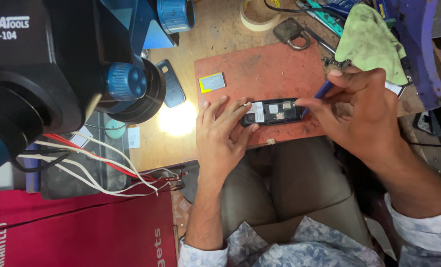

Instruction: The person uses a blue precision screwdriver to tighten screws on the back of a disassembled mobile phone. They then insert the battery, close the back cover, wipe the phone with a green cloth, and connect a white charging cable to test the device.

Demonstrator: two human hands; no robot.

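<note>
**A:** Report hand positions.

**B:** The left hand (224,132) rests on the near left end of an opened mobile phone (272,112), fingers spread flat and thumb pressing the lower edge; it steadies the unit without closing around it. The right hand (363,110) is pinched shut on a blue tool (321,91), whose tip meets the phone's right end.

**A:** Location of the phone?

**B:** Lying flat, back cover off and internals exposed, near the front edge of a red work mat (265,69) on the wooden bench (215,34).

**A:** Surrounding items?

**B:** A grey battery (212,82) with a yellow edge lies on the mat's left margin. A dark back cover (172,84) sits left of it on the bench. A padlock (291,31) and a green cloth (369,42) lie beyond the mat. A microscope (57,64) with blue knobs stands at left, above red and white wires (106,165).
</note>
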